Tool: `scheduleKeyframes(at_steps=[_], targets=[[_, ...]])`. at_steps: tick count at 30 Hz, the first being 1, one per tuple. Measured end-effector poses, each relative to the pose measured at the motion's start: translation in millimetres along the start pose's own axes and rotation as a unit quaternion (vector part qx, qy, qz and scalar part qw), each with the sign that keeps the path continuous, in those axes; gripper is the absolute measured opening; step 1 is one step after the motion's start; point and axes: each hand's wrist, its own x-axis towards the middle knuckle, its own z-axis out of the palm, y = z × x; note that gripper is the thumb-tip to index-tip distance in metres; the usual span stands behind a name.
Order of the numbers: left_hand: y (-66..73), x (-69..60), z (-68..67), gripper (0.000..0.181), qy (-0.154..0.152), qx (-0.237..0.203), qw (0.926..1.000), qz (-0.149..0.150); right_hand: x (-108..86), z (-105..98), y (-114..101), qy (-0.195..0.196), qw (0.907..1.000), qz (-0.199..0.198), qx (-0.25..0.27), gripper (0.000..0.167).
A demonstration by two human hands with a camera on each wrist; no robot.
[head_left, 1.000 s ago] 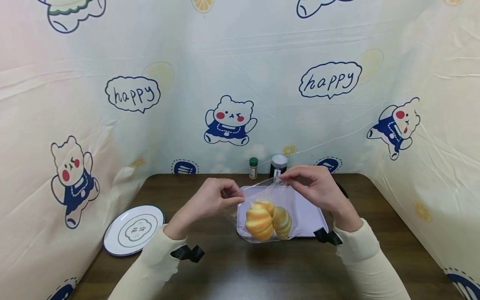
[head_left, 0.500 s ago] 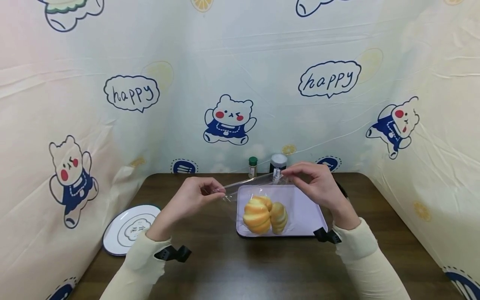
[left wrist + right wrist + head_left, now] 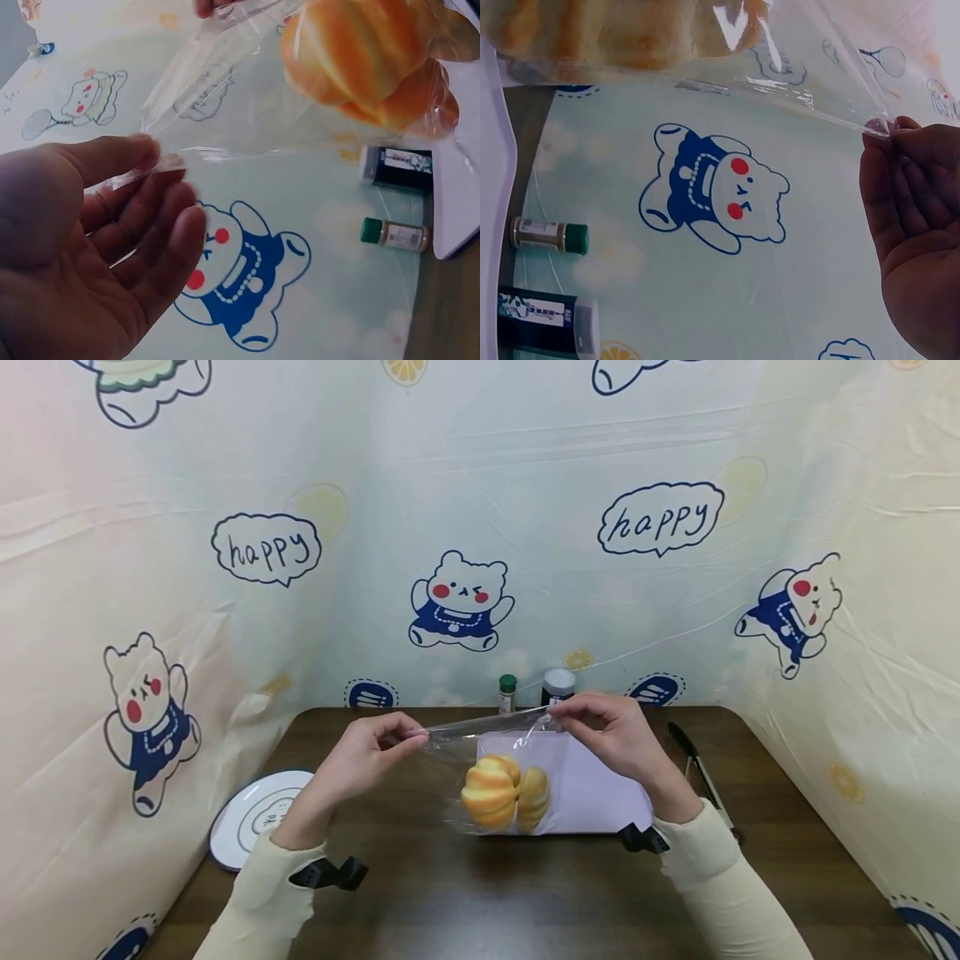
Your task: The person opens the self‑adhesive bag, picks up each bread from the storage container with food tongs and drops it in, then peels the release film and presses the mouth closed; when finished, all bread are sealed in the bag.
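A clear plastic bag [image 3: 450, 777] hangs between the two hands, its top edge stretched between them. Inside it are two bread rolls: an orange-yellow one [image 3: 489, 792] on the left and a browner one [image 3: 533, 799] on the right. My left hand [image 3: 367, 753] pinches the left corner of the bag between thumb and index finger; in the left wrist view, the other fingers [image 3: 169, 244] are loosely bent. With thumb and forefinger, my right hand [image 3: 617, 737] pinches the opposite corner. Behind the bag lies a pale lilac tray [image 3: 600, 793], partly covered by it.
A white plate [image 3: 238, 822] with a dark rim lies at the left, partly behind the left arm. A green-capped bottle [image 3: 507, 695] and a dark jar [image 3: 558, 687] with a light lid stand at the back. Black-handled tongs [image 3: 701, 768] lie at the right.
My left hand has moved left and changed its grip from lower on the bag to its top corner. The bag's mouth is pulled wider, and the rolls have shifted left with the bag.
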Motion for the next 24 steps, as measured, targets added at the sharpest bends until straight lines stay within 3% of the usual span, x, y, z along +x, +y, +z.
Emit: scheduleKeyframes(at_steps=[8, 13, 19, 24], targets=[[-11.6, -0.4, -0.4, 0.015, -0.03, -0.058, 0.9975, 0.027, 0.9, 16.8, -1.8, -0.044, 0.9885, 0.143, -0.024, 0.021], [-16.4, -0.2, -2.6, 0.018, -0.051, -0.076, 0.9958, 0.011, 2.5, 29.3, 0.0, -0.088, 0.9742, 0.206, -0.03, 0.021], [-34.0, 3.2, 0.8, 0.018, -0.092, -0.095, 0.9907, -0.03, 2.8, 37.8, 5.4, -0.138, 0.9666, 0.206, -0.064, 0.024], [-50.3, 8.5, 2.6, 0.02, -0.075, -0.102, 0.9905, -0.053, 3.5, 34.7, 8.4, -0.151, 0.9662, 0.194, -0.078, 0.032]])
